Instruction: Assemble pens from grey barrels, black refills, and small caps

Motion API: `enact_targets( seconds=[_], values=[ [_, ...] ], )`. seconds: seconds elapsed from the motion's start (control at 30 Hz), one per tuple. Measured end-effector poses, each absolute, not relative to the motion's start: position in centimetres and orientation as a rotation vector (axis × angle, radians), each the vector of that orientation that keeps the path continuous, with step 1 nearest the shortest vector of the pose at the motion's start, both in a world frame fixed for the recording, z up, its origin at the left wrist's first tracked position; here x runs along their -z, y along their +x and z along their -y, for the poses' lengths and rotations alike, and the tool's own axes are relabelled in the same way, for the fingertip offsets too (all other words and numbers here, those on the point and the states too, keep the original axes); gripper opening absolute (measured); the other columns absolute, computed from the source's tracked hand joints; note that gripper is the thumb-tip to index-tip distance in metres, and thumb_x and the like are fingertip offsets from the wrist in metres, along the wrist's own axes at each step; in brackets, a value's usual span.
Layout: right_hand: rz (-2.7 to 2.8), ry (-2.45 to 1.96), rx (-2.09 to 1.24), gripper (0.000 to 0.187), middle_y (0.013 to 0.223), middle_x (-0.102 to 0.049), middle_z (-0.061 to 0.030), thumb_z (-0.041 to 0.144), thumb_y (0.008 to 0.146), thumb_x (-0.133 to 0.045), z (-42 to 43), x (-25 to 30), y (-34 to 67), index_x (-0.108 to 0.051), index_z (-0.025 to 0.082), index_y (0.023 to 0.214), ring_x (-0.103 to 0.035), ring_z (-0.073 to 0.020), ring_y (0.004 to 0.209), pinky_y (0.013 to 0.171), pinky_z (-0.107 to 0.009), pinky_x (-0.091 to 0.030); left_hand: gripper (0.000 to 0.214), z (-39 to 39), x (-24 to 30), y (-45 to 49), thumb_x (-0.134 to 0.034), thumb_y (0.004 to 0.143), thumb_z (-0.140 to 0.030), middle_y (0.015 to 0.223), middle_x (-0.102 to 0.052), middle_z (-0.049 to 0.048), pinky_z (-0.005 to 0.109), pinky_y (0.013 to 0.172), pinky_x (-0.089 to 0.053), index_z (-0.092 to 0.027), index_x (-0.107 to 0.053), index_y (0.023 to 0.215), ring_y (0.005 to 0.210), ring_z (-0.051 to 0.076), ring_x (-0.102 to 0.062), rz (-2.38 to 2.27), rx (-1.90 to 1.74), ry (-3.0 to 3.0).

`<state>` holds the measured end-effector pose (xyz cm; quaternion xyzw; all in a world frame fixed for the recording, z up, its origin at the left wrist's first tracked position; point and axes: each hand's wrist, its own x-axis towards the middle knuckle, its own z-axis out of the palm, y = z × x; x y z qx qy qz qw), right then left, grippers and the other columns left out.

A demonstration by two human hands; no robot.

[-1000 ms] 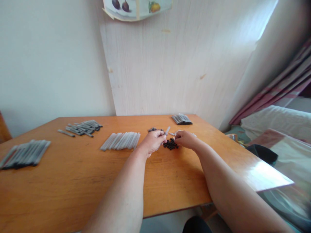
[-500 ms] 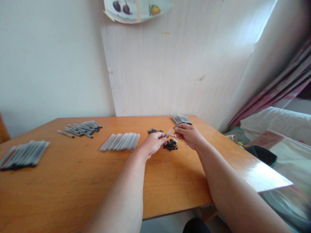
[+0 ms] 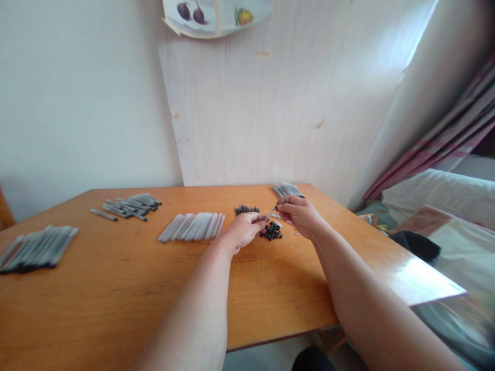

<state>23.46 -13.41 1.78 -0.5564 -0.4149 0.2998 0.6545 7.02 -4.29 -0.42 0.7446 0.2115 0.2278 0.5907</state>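
While left fingers point(image 3: 256, 218) hold it, the tube point(image 3: 269, 213) looks slim, whitish.

I've lifted my bare right hand point(image 3: 294, 208) off the pile of small black plastic caps point(image 3: 272, 233) and brought its pinched dark piece point(image 3: 276, 208) up to the slim translucent plastic tube's point(image 3: 269, 214) tip.

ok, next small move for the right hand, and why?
Probably press the small black piece onto the free end of the pale tube. The left hand holds that tube pointing toward the right hand, which pinches the piece right by its tip; contact is too small to tell. The leftmost row of tubes has black ends.
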Motion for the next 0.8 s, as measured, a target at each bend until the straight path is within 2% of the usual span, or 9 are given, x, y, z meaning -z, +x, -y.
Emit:
enact_targets(
  seconds=[0.8],
  values=[
    [0.993,-1.242,-0.702,0.019,0.066,-0.061,-0.0007,0.024,0.063,-0.071,13.35,-1.65,23.49,-0.063,0.015,0.079,-0.047,-0.0078,0.053,0.05,-0.024,-0.035,0.022,4.61,0.12,7.03,-0.061,0.079,-0.018,0.079,-0.067,0.0034,0.028,0.076,-0.042,-0.015,-0.071,0.098,0.075,0.014,-0.056,-0.498,-0.548,1.748]
  ],
)
